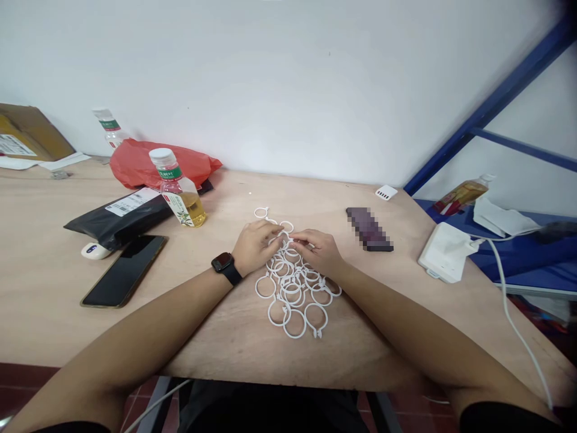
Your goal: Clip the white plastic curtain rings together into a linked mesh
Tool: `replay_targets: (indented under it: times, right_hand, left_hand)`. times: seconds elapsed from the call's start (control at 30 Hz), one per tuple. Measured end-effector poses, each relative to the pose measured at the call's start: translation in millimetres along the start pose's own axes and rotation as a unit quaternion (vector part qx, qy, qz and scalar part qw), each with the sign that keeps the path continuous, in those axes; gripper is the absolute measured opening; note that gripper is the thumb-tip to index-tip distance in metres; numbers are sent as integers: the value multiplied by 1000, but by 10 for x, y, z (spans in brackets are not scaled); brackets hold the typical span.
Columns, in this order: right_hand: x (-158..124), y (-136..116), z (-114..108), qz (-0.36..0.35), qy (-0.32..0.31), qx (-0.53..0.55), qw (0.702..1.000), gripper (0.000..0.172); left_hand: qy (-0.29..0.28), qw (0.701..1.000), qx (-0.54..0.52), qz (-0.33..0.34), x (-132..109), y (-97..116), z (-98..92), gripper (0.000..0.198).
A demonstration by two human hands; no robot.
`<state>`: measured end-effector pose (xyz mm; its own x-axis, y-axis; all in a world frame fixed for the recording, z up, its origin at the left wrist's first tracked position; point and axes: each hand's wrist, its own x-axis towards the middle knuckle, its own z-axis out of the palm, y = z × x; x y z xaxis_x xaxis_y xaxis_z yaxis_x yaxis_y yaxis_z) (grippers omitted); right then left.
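Observation:
A loose heap of white plastic rings [294,323], each with a small clip-like tab, lies on the wooden table in front of me. At the heap's far end my left hand [258,248] is closed, thumb and fingers pinching a white ring. My right hand [319,251] faces it from the other side, its fingertips also closed on a ring there. The fingertips nearly meet, and they partly hide which rings they grip. One ring [261,212] lies just beyond my left hand. A black watch [223,262] is on my left wrist.
Left are a phone [126,270], a white earbud case [95,251], a black parcel [121,218], a drink bottle [180,192] and a red bag [139,162]. Right are a pixelated dark phone [370,230], a white power adapter [445,252] with a cable and a blue frame [487,108].

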<state>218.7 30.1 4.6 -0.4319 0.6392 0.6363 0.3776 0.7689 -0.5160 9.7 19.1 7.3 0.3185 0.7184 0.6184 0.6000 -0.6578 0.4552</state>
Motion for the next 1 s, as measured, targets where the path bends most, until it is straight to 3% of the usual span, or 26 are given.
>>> replay_targets:
  times: [0.13, 0.37, 0.67, 1.0]
  right_hand:
    - [-2, 12, -2, 35, 12, 25, 999, 13]
    - [-10, -3, 0, 106, 11, 52, 993, 12]
    - [11, -38, -36, 56, -33, 45, 997, 17]
    - [19, -26, -72, 13, -46, 48, 998, 13]
  left_hand:
    - [24, 997, 6, 76, 4, 29, -13, 19]
    - [14, 995, -22, 101, -13, 2, 18, 15]
    - [6, 998, 6, 60, -24, 19, -5, 18]
    - [-6, 993, -25, 115, 1, 51, -18, 17]
